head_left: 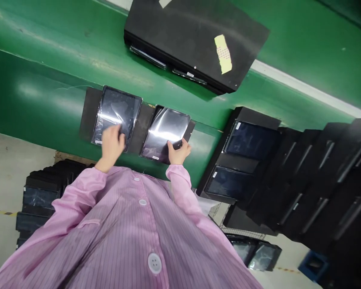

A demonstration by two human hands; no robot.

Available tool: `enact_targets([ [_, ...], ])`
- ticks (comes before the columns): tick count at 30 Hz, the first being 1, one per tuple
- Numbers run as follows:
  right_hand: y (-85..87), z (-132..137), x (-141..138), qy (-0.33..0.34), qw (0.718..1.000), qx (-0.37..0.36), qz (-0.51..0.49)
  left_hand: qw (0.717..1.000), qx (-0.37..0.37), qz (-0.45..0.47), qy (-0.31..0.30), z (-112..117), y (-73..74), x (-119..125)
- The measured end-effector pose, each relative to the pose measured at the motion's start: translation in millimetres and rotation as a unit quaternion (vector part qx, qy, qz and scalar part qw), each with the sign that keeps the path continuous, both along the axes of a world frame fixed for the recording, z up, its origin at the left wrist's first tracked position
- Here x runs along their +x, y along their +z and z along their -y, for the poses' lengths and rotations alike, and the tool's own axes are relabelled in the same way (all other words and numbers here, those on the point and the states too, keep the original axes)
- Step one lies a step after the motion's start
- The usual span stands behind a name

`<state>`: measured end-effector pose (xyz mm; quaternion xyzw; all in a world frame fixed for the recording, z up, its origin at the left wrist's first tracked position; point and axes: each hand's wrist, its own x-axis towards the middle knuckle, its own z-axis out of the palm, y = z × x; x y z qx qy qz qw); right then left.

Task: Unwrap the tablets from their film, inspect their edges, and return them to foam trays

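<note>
Tablets lie side by side in a black tray on the green table. Left hand rests flat, grip released, on the left tablet; right hand pinches the right tablet at its near edge. Pink sleeves frame both.

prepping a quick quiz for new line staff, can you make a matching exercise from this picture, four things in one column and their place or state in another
Things:
1. left hand
2. right hand
3. black tray with yellow tape
4. stack of trays

Places or states:
A. on the floor, left of the person
B. rests on the left tablet
C. far side of the green belt
D. grips the lower edge of the right tablet

Pairs: 1-B, 2-D, 3-C, 4-A
</note>
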<state>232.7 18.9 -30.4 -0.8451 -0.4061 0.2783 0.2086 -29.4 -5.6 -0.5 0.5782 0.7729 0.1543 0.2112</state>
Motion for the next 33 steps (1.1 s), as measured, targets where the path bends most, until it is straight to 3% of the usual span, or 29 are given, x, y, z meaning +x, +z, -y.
enact_targets([
  [1, -0.1, -0.8, -1.6, -0.021, 1.0, 0.002, -0.012, 0.997, -0.026, 0.041, -0.053, 2.8, -0.7, 16.5],
  [3, -1.3, -3.5, -2.4, -0.06, 0.997, 0.01, -0.039, 0.988, -0.071, 0.103, -0.09, 7.0, -2.8, 49.6],
  [7, -5.9, -12.6, -1.9, -0.119, 0.989, 0.027, -0.084, 0.963, -0.134, 0.236, 0.004, 2.4, -10.2, 85.9],
  [9, -5.4, -15.4, -5.1, -0.144, 0.98, 0.042, -0.13, 0.948, -0.149, 0.277, 0.045, -4.7, -10.5, 85.6],
  [11, 0.0, -14.4, -11.6, -0.158, 0.967, 0.06, -0.189, 0.938, -0.156, 0.305, 0.046, -11.1, -2.5, 77.4],
  [14, 18.2, -6.4, -23.6, -0.158, 0.945, 0.094, -0.273, 0.914, -0.16, 0.374, 0.002, -15.9, 31.0, 57.5],
  [18, 58.2, -2.0, -26.8, -0.125, 0.918, 0.143, -0.348, 0.866, -0.158, 0.468, -0.078, -14.3, 103.0, 29.0],
  [21, 97.2, -17.6, -12.9, -0.034, 0.909, 0.241, -0.339, 0.863, -0.155, 0.472, -0.095, -8.4, 152.4, 15.0],
  [23, 125.9, -33.7, -0.4, 0.06, 0.908, 0.313, -0.271, 0.873, -0.147, 0.452, -0.108, -2.3, 175.5, 10.4],
  [28, 194.6, -53.3, 10.6, 0.263, 0.883, 0.382, -0.071, 0.885, -0.176, 0.407, -0.142, 13.4, 204.2, 6.0],
  [31, 225.1, -41.6, 0.6, 0.299, 0.86, 0.413, -0.017, 0.881, -0.191, 0.406, -0.149, 17.9, 209.7, 5.0],
  [33, 240.4, -29.0, -4.8, 0.311, 0.842, 0.44, -0.031, 0.881, -0.182, 0.413, -0.143, 18.0, 210.6, 4.8],
])
